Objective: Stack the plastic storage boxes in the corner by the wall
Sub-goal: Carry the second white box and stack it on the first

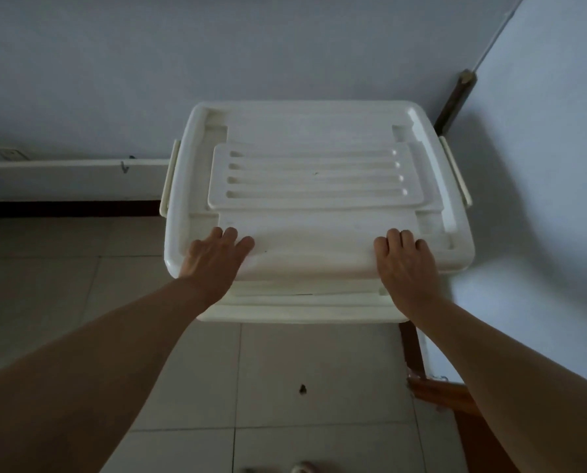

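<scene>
- Head view: white plastic storage box (314, 186) with lid on, centre frame, set in the room corner where the back wall (217, 63) at 12 o'clock meets the side wall (541, 148) at 3 o'clock.
- Lid: raised panel with four long grooves; pale latch handles on its 9 and 3 o'clock edges.
- Lower box (302, 307): a white rim shows beneath the top box at 6 o'clock, apparently a second box under it; its body is hidden.
- Left hand (217, 259): fingers straight, palm down, flat on the lid's near edge toward 7 o'clock; gripping nothing.
- Right hand (406, 264): fingers extended, flat on the near edge toward 5 o'clock; gripping nothing.
- Floor (63, 285): pale tiles, one dark mark at 6 o'clock.
- Skirting (70, 180): white band over a dark strip at 9 o'clock.
</scene>
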The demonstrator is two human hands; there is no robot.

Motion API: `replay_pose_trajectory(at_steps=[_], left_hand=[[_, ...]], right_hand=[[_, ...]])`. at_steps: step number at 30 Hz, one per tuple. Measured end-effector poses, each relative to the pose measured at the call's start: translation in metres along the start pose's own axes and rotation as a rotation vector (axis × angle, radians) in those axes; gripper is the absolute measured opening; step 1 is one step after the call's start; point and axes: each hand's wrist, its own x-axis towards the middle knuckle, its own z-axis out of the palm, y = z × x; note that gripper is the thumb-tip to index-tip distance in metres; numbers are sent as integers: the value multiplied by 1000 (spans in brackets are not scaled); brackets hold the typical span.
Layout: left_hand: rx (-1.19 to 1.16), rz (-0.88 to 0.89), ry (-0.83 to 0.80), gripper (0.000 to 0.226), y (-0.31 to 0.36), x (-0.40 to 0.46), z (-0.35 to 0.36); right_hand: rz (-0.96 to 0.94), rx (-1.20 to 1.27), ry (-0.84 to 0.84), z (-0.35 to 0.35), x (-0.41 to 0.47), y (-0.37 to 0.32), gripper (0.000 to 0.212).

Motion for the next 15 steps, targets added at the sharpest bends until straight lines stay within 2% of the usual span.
replay_pose_trajectory(at_steps=[4, 15], left_hand=[[21, 23, 23, 53, -6, 0, 4], [43, -40, 6, 59, -31, -13, 15]], right_hand=[[-3, -12, 59, 1, -1, -6, 18], [3, -26, 57, -4, -4, -40, 21]])
